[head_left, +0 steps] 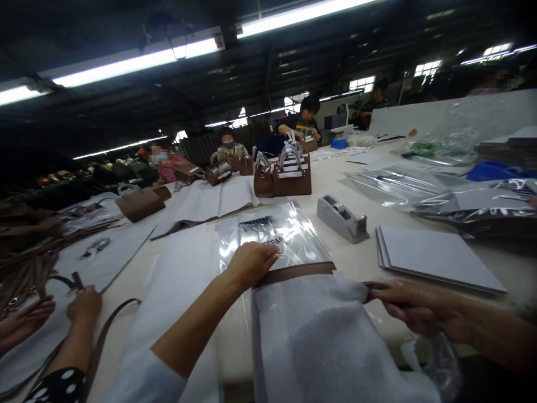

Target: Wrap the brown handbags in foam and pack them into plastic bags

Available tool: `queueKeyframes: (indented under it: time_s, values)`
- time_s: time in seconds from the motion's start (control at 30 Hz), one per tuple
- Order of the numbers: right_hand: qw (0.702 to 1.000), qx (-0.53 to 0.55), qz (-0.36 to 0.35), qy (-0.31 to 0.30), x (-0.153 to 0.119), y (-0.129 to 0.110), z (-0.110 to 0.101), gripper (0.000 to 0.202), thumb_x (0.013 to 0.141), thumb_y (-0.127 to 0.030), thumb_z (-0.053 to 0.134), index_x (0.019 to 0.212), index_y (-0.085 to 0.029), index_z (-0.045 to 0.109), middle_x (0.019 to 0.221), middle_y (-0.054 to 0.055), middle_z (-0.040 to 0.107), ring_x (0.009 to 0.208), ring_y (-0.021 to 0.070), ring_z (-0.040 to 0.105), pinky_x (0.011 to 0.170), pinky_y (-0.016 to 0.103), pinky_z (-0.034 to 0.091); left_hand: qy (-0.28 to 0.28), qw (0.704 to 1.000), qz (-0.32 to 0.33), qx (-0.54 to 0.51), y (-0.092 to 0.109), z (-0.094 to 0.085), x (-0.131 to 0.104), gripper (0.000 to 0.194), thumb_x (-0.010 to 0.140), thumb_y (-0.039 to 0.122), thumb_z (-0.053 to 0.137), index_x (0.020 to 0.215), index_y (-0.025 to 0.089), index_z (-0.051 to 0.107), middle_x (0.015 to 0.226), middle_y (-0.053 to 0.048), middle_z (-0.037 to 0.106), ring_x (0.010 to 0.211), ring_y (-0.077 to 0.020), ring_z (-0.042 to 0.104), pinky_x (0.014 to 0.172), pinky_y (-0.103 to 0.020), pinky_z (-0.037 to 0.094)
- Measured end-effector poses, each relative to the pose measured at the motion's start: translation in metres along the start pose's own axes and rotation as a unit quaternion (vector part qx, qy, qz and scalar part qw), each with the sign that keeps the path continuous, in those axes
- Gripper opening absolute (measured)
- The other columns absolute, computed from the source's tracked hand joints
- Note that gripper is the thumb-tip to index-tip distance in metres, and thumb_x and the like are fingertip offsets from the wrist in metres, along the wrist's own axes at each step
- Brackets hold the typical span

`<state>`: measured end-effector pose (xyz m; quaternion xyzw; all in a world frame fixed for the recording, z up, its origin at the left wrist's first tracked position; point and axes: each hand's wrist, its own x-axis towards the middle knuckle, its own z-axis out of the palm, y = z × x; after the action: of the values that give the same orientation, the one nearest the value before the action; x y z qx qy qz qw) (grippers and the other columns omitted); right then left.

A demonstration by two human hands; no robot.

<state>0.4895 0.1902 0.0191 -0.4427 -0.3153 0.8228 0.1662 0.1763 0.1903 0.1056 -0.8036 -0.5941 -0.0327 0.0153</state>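
A brown handbag (293, 273), mostly covered by white tissue paper (310, 330), lies tilted in front of me. My left hand (251, 262) is closed at its far brown edge, with the fingertips hidden. On the other side, my right hand (415, 308) grips a narrow brown part sticking out at the bag's corner. Below that hand hangs a handle in clear plastic wrap (444, 358). Just beyond the bag, a clear plastic bag (293, 229) with dark print lies flat on the table.
A tape dispenser (342, 218) and stacked white boards (440, 254) lie to the right. Brown handbags (291, 176) stand ahead. At left, a co-worker's hands (84, 305) hold a brown strap. Clear plastic bags (394, 184) cover the right side; other people sit at the far edge.
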Motion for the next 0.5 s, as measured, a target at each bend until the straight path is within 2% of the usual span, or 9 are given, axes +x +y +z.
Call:
queueKeyframes:
  time_s: [0.1, 0.23, 0.33, 0.43, 0.5]
  values:
    - [0.993, 0.113, -0.014, 0.028, 0.004, 0.028, 0.001, 0.011, 0.071, -0.019, 0.066, 0.080, -0.013, 0.065, 0.048, -0.005, 0.052, 0.026, -0.0048, 0.022, 0.026, 0.006, 0.016, -0.011, 1.000, 0.015, -0.008, -0.001, -0.007, -0.015, 0.028, 0.088, 0.035, 0.038, 0.089, 0.026, 0.064, 0.077, 0.000, 0.067, 0.074, -0.0149, 0.061, 0.067, -0.024, 0.043]
    - [0.955, 0.283, -0.035, 0.080, 0.002, 0.066, 0.009, 0.020, 0.057, -0.010, 0.074, 0.075, -0.015, 0.066, 0.045, -0.008, 0.047, 0.025, -0.0049, 0.022, 0.025, 0.007, 0.019, -0.030, 0.999, 0.028, -0.026, 0.011, -0.005, -0.031, 0.031, 0.090, 0.033, 0.033, 0.087, 0.025, 0.063, 0.070, 0.000, 0.065, 0.065, -0.0141, 0.061, 0.061, -0.023, 0.043]
    - [0.930, 0.355, -0.046, 0.083, 0.007, 0.083, 0.018, 0.023, 0.053, -0.012, 0.077, 0.072, -0.017, 0.065, 0.039, -0.011, 0.039, 0.024, -0.0038, 0.022, 0.026, 0.008, 0.019, -0.038, 0.998, 0.036, -0.026, 0.022, 0.004, -0.040, 0.028, 0.090, 0.032, 0.034, 0.103, 0.025, 0.058, 0.071, -0.001, 0.065, 0.065, -0.0154, 0.061, 0.059, -0.024, 0.045]
    - [0.923, 0.376, -0.061, 0.048, 0.016, 0.092, 0.015, 0.022, 0.056, -0.020, 0.077, 0.073, -0.020, 0.063, 0.032, -0.012, 0.024, 0.023, -0.0015, 0.021, 0.027, 0.009, 0.019, -0.004, 0.998, 0.055, 0.027, 0.023, 0.014, -0.050, 0.037, 0.088, 0.022, 0.036, 0.124, 0.026, 0.041, 0.073, 0.000, 0.064, 0.061, -0.0145, 0.060, 0.054, -0.024, 0.045]
    - [0.918, 0.388, -0.078, 0.030, 0.022, 0.097, 0.009, 0.019, 0.058, -0.023, 0.077, 0.068, -0.020, 0.061, 0.031, -0.012, 0.019, 0.024, -0.0008, 0.021, 0.027, 0.010, 0.021, 0.048, 0.994, 0.062, 0.078, 0.019, 0.021, -0.059, 0.043, 0.084, 0.012, 0.037, 0.126, 0.022, 0.038, 0.073, -0.001, 0.061, 0.058, -0.0139, 0.057, 0.051, -0.024, 0.045]
